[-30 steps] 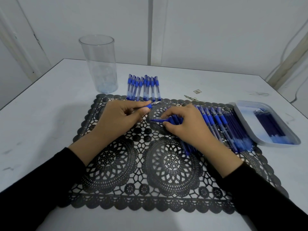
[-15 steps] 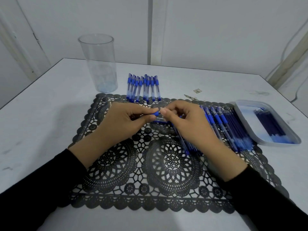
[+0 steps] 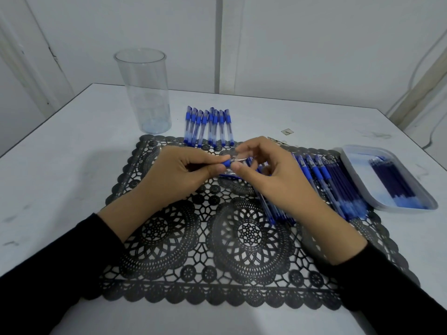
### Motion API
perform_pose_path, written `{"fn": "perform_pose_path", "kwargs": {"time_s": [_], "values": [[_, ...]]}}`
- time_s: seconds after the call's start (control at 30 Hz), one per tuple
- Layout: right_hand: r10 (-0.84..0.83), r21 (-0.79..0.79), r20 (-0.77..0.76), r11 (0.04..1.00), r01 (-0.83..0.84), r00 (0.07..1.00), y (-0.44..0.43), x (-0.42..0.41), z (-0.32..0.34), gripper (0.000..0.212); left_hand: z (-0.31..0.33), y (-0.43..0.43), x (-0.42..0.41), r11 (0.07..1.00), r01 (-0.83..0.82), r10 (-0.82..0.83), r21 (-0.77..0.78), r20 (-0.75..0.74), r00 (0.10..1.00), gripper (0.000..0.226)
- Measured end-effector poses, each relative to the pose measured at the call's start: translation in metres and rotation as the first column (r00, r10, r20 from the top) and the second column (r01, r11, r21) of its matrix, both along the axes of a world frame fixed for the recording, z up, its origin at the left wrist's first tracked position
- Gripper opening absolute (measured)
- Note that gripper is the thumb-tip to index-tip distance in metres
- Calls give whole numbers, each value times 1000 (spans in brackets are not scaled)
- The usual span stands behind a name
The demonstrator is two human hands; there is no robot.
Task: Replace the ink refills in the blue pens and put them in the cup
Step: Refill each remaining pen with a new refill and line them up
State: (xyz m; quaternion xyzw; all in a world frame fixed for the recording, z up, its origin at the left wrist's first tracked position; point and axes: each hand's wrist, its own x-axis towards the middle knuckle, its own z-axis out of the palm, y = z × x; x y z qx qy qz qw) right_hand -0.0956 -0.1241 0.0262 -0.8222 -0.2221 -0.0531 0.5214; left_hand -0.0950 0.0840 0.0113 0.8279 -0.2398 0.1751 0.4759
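Observation:
My left hand (image 3: 179, 171) grips a blue pen (image 3: 227, 163) by its barrel above the black lace mat (image 3: 217, 257). My right hand (image 3: 271, 175) pinches the pen's metal tip end between thumb and fingers. A row of several capped blue pens (image 3: 209, 126) lies beyond the mat. A pile of blue pens and loose refills (image 3: 333, 184) lies on the mat's right side, partly under my right hand. The clear plastic cup (image 3: 144, 90) stands upright and empty at the back left.
A shallow white tray (image 3: 358, 170) with several dark blue refills (image 3: 391, 182) sits at the right on the white table (image 3: 60, 165). A small scrap (image 3: 287, 131) lies behind the mat. Walls stand close behind the table.
My right hand left the pens on the mat and rose to meet my left hand. Both hands now hold the one pen at its tip end, slightly higher.

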Motion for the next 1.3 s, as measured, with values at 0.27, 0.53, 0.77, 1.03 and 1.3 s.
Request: {"fn": "perform_pose_path", "kwargs": {"time_s": [0.27, 0.53, 0.77, 1.03, 1.3], "values": [[11, -40, -1, 999, -11, 1000, 0, 0, 0, 11, -2, 1, 2, 1000, 3, -3, 27, 1, 1000, 28], [24, -21, -28, 999, -24, 999, -1, 1, -2, 6, -4, 3, 3, 1000, 0, 0, 27, -15, 1000, 28], [15, 8, -59, 1000, -14, 998, -2, 3, -4, 20, -5, 4, 3, 1000, 0, 1, 27, -22, 1000, 28], [6, -37, 12, 999, -6, 1000, 1, 2, -7, 10, -3, 5, 3, 999, -10, 12, 44, -28, 1000, 28], [-50, 4, 14, 999, 50, 999, -7, 6, -6, 9, -2, 9, 4, 997, -28, 31, 78, -42, 999, 27]]}}
